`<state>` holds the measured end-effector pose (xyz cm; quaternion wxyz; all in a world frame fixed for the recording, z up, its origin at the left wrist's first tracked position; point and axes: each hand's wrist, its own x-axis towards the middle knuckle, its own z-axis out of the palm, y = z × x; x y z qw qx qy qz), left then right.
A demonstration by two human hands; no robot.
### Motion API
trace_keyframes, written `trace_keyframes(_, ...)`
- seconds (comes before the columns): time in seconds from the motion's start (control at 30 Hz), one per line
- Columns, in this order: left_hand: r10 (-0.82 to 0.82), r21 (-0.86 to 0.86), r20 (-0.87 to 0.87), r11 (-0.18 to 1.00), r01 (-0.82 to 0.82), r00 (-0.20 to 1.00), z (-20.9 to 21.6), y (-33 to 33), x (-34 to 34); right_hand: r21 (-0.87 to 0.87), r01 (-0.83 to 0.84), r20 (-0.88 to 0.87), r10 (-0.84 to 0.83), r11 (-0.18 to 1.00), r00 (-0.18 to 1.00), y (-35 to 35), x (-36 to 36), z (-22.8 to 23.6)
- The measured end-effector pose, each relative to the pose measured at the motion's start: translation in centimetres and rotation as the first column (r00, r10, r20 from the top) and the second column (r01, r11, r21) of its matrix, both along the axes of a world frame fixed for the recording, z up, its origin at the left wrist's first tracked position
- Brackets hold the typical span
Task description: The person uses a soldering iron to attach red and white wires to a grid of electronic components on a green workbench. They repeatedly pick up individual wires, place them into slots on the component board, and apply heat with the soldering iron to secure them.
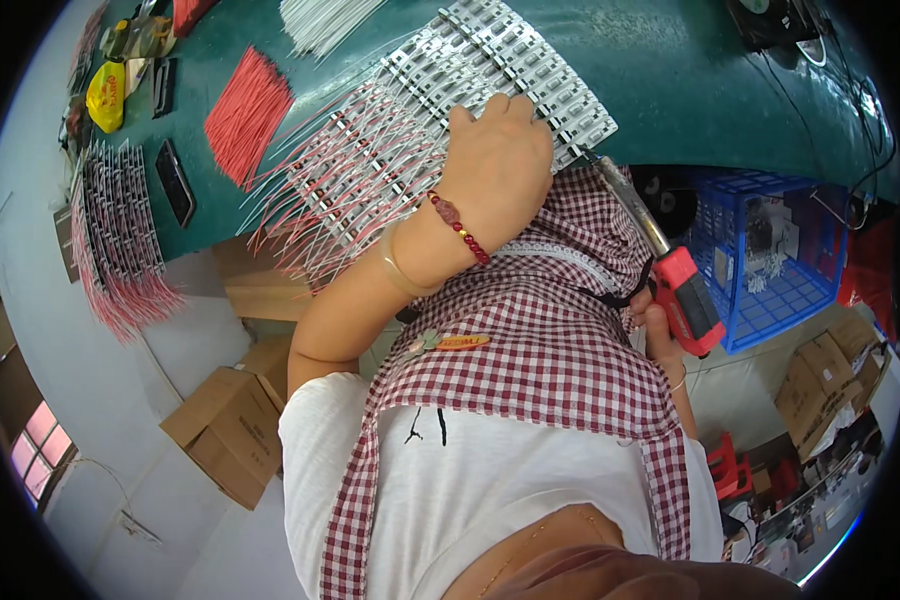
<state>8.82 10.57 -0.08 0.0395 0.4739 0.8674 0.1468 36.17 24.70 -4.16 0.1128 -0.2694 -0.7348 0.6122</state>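
On the green table's [690,110] near edge, head view, lies the silvery panel [545,75], the left hand [500,150] over it, grip unclear; the right clasps a red-handled soldering iron [688,300]. Slipping could burn fingers; overhanging wires [300,240] might snag.

One soldering iron [678,277], two loose wire bundles [248,120] [327,22]

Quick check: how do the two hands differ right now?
The left hand is back-up over the gray panel, fingertips hidden; the right hand grips the red-handled tool. The left hand is farther forward; the right hand is beside the checked apron. The left wrist has red beads and a pale bangle; the right wrist shows a thin band. Both hands are gloveless.
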Motion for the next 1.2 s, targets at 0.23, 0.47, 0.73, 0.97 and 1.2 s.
trace_keyframes(0.23,0.056,-0.013,-0.006,0.998,-0.056,0.998,0.3,-0.7,0.5,-0.372,0.061,-0.258,-0.166,0.926,0.952,-0.2,-3.8,2.3)
trace_keyframes(0.47,0.476,0.105,-0.050,0.877,-0.469,0.878,1.9,-13.1,-9.4,-0.458,-0.008,-0.369,-0.182,0.889,0.911,1.9,-7.0,4.1)
trace_keyframes(0.73,0.568,0.185,-0.394,0.819,-0.543,0.723,-1.7,-20.7,-16.1,-0.438,0.005,-0.381,-0.191,0.899,0.904,1.3,-10.0,5.4)
trace_keyframes(0.97,0.600,0.312,-0.448,0.800,-0.513,0.663,-2.1,-19.8,-15.8,-0.414,0.089,-0.343,-0.246,0.906,0.907,0.4,-11.0,6.9)
trace_keyframes(1.2,0.624,0.474,-0.328,0.758,-0.448,0.709,-2.2,-21.0,-16.4,-0.633,-0.104,-0.363,-0.176,0.767,0.915,1.5,-12.7,6.9)
